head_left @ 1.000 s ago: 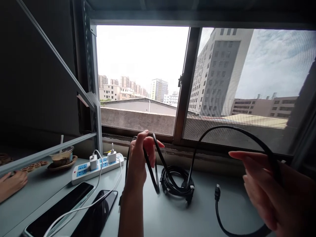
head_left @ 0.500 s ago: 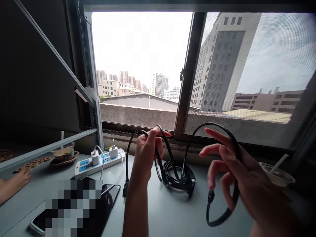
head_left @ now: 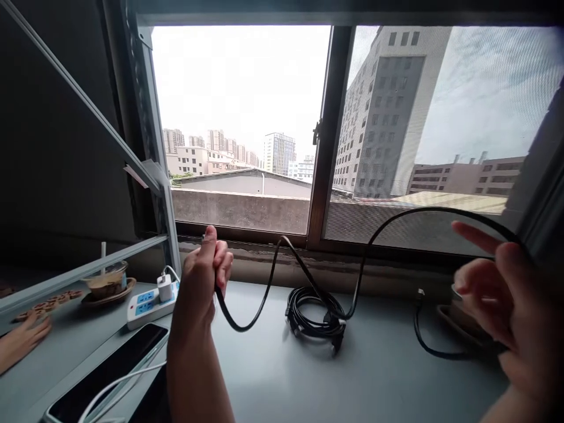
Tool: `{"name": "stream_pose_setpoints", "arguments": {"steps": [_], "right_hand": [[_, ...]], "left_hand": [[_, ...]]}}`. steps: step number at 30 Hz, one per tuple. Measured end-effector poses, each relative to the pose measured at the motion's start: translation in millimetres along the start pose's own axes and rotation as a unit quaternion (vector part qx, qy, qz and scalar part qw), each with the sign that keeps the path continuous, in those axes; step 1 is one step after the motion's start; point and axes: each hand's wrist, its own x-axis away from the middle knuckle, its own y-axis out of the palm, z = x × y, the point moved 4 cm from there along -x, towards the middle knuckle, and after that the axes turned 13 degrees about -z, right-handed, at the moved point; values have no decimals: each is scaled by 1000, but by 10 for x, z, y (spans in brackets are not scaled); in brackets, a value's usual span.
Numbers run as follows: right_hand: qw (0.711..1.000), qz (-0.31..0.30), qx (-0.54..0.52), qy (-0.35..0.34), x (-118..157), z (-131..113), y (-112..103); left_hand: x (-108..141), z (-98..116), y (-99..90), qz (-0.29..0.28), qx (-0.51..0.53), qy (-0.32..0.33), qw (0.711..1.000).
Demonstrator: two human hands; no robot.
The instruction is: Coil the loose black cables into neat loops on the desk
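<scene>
A long black cable (head_left: 362, 264) stretches in loose bends between my two hands above the table. My left hand (head_left: 200, 276), thumb up and fingers curled, is closed around its left part; the end there is hidden. At the right edge my right hand (head_left: 506, 294) is partly blurred, index finger pointing out and the other fingers bent. The cable arches over to this hand and comes out below it, its plug (head_left: 420, 295) hanging free. Between the hands, a coiled bundle of black cables (head_left: 315, 314) with several connectors lies on the table (head_left: 282, 382).
At the left stand a white power strip (head_left: 152, 302) with a charger, and a drink cup (head_left: 106, 282) on a saucer. Phones (head_left: 110, 364) with white cables lie in front. Another person's hand (head_left: 29, 338) rests at far left. Another cup (head_left: 460, 308) is behind my right hand.
My hands have moved apart, left hand leftward and right hand rightward, and the cable between them has spread wider. The plug end has swung right with the right hand.
</scene>
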Motion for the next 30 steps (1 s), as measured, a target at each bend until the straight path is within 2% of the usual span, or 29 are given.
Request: {"name": "stream_pose_setpoints", "arguments": {"steps": [2, 3, 5, 9, 13, 17, 20, 22, 25, 30], "right_hand": [[997, -26, -46, 54, -17, 37, 118], [993, -64, -65, 75, -21, 43, 231], [975, -178, -88, 99, -12, 43, 526], [908, -368, -145, 139, 78, 74, 1108], [850, -476, -175, 143, 194, 66, 1468], [815, -527, -206, 123, 287, 0, 1619], [778, -563, -250, 122, 349, -44, 1678], [767, -570, -267, 125, 370, -60, 1691], [777, -546, -291, 113, 349, -85, 1654], [846, -458, -262, 78, 226, -119, 1445]], "left_hand": [[29, 57, 47, 11, 63, 37, 997], [43, 80, 90, 9, 86, 50, 995], [70, 114, 196, 0, 114, 67, 991], [111, 126, 405, -26, 113, 75, 990], [127, 102, 553, -81, 101, 58, 990], [155, 87, 624, -113, 112, 38, 987], [175, 79, 650, -120, 113, 44, 985], [175, 64, 656, -119, 107, 46, 986], [157, 47, 644, -104, 91, 38, 990], [126, 95, 620, -104, 80, 54, 990]]}}
